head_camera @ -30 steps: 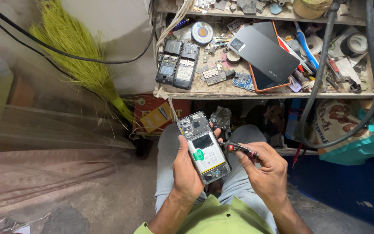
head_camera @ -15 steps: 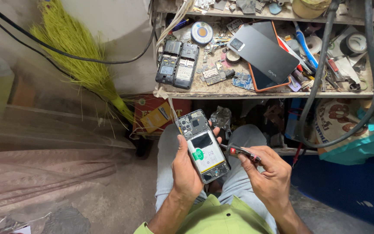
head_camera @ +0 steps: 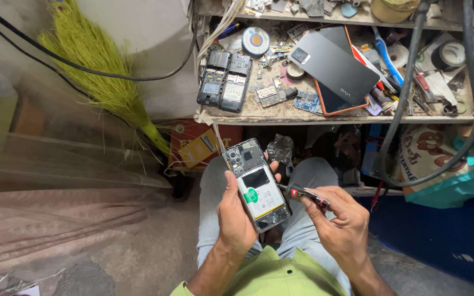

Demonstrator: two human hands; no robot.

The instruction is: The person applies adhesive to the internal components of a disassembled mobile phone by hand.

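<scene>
Grey-framed, the opened phone [head_camera: 257,185] lies over the lap below the counter's front edge [head_camera: 303,119], long axis up-left, clasped in the left hand [head_camera: 236,216], while the right hand [head_camera: 342,230] pinches a red-handled screwdriver [head_camera: 304,193] tip-first at its right side.

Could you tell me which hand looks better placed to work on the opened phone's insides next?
Probably the right hand: it holds the small red-and-black screwdriver with its tip right at the edge of the opened phone. The left hand is wrapped around the phone, steadying it above the lap.
</scene>
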